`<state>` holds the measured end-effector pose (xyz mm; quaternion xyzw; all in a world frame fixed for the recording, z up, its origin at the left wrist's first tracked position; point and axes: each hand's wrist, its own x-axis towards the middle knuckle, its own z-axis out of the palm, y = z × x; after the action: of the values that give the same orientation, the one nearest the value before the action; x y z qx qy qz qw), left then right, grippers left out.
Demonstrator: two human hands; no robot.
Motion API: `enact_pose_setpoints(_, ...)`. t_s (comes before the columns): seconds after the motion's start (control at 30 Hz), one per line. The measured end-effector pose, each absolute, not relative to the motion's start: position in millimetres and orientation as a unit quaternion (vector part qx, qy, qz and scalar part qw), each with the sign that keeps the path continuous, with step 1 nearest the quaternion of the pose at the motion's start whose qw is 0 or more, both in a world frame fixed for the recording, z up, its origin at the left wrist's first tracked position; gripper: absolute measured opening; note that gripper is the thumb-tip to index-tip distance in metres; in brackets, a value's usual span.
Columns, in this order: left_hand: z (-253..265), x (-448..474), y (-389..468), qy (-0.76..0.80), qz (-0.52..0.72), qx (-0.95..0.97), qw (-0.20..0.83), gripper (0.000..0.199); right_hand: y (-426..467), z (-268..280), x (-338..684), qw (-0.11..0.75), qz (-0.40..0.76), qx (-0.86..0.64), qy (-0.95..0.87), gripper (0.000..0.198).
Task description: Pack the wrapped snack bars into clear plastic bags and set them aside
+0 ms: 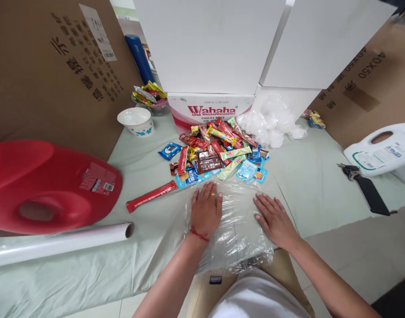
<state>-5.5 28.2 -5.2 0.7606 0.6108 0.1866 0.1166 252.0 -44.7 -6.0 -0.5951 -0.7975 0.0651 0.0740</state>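
Observation:
A sheet of clear plastic film point(237, 229) lies wrinkled on the green tablecloth at the near edge of the table. My left hand point(206, 207) rests flat on its left part, fingers stretched forward; a red string is round the wrist. On the film's right side my right hand point(275, 221) also lies flat with fingers apart. Just beyond the fingertips is a heap of wrapped snacks point(209, 163) in red, brown, yellow, green and blue wrappers. One long red stick packet point(151, 196) lies left of the heap, apart from my left hand.
On the left are a red jug point(66, 176), a cardboard roll point(60, 243) and a paper bowl point(136, 121). White boxes and a Wahaha carton point(209, 108) stand behind the heap, beside crumpled clear plastic point(271, 121). Scissors point(366, 187) and a white jug point(383, 148) are at right.

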Motion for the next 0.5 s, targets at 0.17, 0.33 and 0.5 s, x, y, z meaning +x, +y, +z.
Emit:
enact_pose_setpoints(0.17, -7.9, -11.4, 32.1, 0.606, 0.192, 0.763, 0.119, 0.043, -27.3, 12.1, 278.2, 0.070, 0.090, -0.609, -0.785, 0.044)
enact_pose_setpoints(0.33, -6.8, -6.1, 30.5, 0.596, 0.169, 0.777, 0.112, 0.047, 36.7, 55.0, 233.9, 0.063, 0.098, -0.623, -0.773, 0.035)
enact_pose_setpoints(0.5, -5.8, -4.5, 30.5, 0.594, 0.162, 0.780, 0.106, 0.047, 119.3, 63.9, 150.7, 0.053, 0.081, -0.517, -0.850, 0.043)
